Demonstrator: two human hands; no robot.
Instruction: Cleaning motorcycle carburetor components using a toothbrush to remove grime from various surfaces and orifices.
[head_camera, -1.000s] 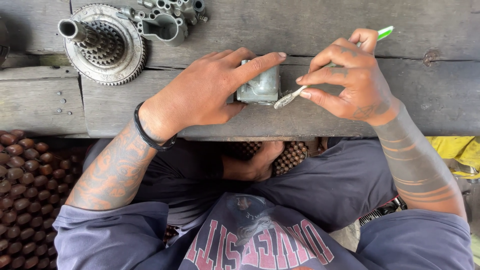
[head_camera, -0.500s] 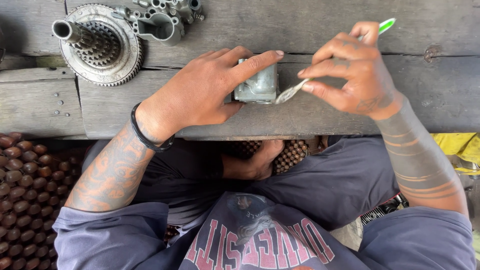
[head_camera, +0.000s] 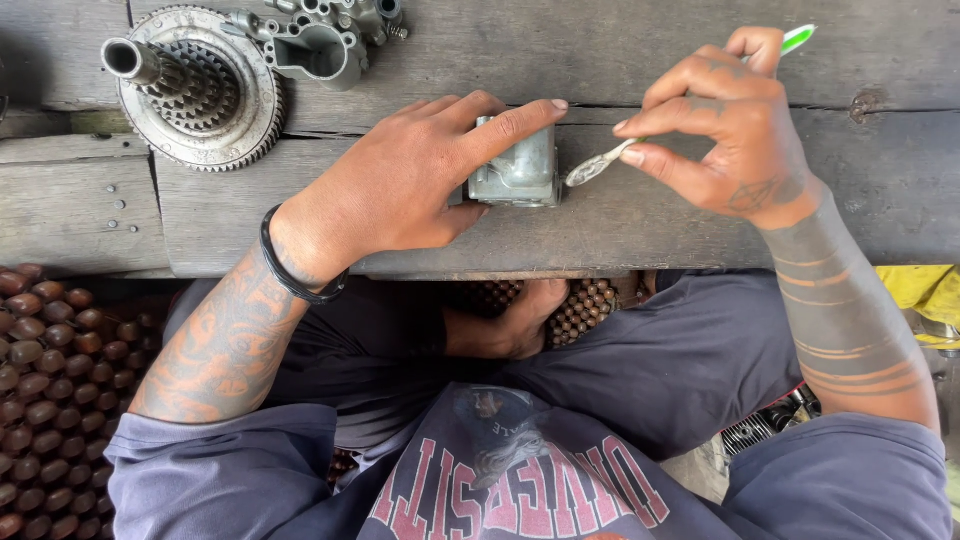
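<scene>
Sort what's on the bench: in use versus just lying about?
In use:
- small metal part, pinned by the left hand
- toothbrush, gripped in the right hand, bristles at the part

Lying about:
- gear wheel with shaft
- metal casting

On the bench (head_camera: 620, 225), a gear assembly (head_camera: 195, 90) lies left of the metal part (head_camera: 520, 170), perhaps a housing
</scene>
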